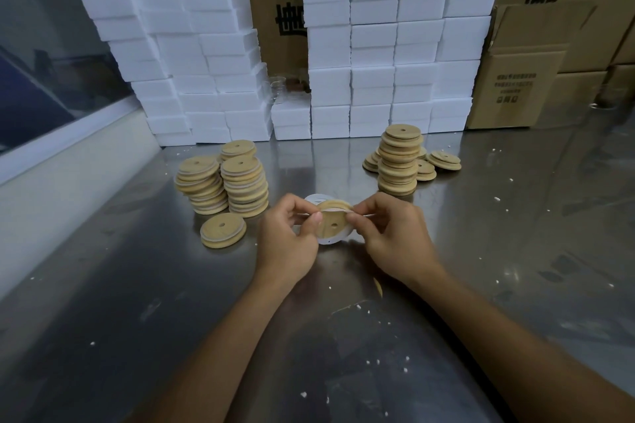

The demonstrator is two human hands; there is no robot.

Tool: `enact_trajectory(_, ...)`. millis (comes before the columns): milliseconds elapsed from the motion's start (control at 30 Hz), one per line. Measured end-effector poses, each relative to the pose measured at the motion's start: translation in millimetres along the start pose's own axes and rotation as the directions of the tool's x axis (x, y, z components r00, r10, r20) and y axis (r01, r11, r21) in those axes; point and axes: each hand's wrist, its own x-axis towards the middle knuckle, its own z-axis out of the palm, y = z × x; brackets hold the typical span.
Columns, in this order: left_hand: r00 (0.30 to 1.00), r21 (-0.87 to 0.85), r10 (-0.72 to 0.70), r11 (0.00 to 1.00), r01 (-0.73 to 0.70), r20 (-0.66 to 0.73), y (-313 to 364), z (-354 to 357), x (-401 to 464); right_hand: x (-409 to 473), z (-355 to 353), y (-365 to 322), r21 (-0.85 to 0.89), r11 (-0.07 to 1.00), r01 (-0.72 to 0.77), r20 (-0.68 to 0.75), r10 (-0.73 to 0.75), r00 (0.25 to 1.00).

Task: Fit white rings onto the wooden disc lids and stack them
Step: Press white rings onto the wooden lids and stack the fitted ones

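Both hands meet above the steel table [137,285]: left hand [287,244] and right hand [391,239] pinch a white ring [338,240] around the wooden disc lid [331,225] between them. Left of the lid stand ringed stacks [223,182]; right of it, a bare stack [398,161].

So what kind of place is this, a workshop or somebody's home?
Most likely a small packing or assembly workshop. Stacks of identical wooden disc lids stand on a steel table, with white foam boxes and printed cardboard cartons piled behind. That suggests batch work rather than a home.
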Motion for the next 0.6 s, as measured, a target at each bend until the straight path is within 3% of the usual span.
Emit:
enact_trajectory(233,1.0,-0.019,-0.027,0.999,0.027,0.014,-0.8,-0.6,2.6,3.1,-3.5,-3.3,0.3,0.925,-0.233,0.142,0.198,0.97)
enact_trajectory(367,0.994,-0.093,-0.106,0.99,0.107,0.018,-5.1,-0.9,3.7,2.4,-2.1,-4.7,0.266,0.941,-0.211,0.163,0.172,0.972)
enact_trajectory(600,0.992,-0.187,-0.126,0.974,0.127,0.02,-3.5,-1.3,3.8,2.2,-2.0,-3.0,0.219,0.96,-0.174,0.131,0.148,0.98)
